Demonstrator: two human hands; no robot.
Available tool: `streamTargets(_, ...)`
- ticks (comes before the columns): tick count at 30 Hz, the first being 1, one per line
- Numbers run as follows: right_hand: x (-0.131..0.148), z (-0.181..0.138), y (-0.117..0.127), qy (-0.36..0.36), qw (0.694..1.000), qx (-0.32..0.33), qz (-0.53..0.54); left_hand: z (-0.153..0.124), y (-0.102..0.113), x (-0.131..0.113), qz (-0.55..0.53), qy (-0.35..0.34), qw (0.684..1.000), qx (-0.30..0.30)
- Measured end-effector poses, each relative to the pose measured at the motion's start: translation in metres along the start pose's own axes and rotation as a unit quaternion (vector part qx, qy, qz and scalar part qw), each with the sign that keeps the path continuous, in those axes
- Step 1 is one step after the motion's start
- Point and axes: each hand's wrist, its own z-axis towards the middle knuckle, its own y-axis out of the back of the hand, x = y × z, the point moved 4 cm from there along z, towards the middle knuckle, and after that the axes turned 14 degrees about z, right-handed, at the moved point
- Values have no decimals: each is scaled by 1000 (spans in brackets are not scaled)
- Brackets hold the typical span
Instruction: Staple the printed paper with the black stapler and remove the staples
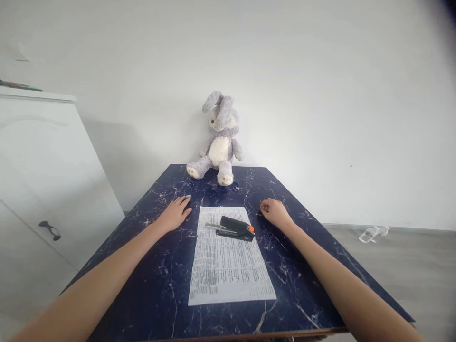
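A printed sheet of paper (230, 266) lies in the middle of a dark blue marbled table (149, 285). A black stapler (235, 228) with an orange tip rests across the sheet's top part. My left hand (175, 213) lies flat on the table left of the sheet, fingers stretched out, holding nothing; a small grey object (187, 196) sits at its fingertips. My right hand (274, 212) rests on the table right of the sheet with its fingers curled under; what they hold, if anything, is hidden.
A grey and white plush rabbit (218, 142) sits at the table's far edge against the white wall. A white cabinet (42, 180) with a dark handle stands to the left. An empty plastic bottle (372, 233) lies on the grey floor to the right.
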Motion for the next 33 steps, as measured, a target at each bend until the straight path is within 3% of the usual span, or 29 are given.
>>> streamTargets(3,-2,1,-7,-1,1000,6,0,0,-4,-4,30,-16,999,17)
streamTargets(8,-4,0,-10,0,1000,4,5,-1,11,-14,73,-30,997,-20)
streamTargets(12,-2,0,-10,2,1000,5,9,0,8,-12,75,-35,995,-57)
streamTargets(19,1,0,-18,14,999,43,21,4,-7,-11,55,-65,996,-6)
streamTargets(33,-1,1,-15,16,999,22,42,-2,15,-33,25,-106,989,-99)
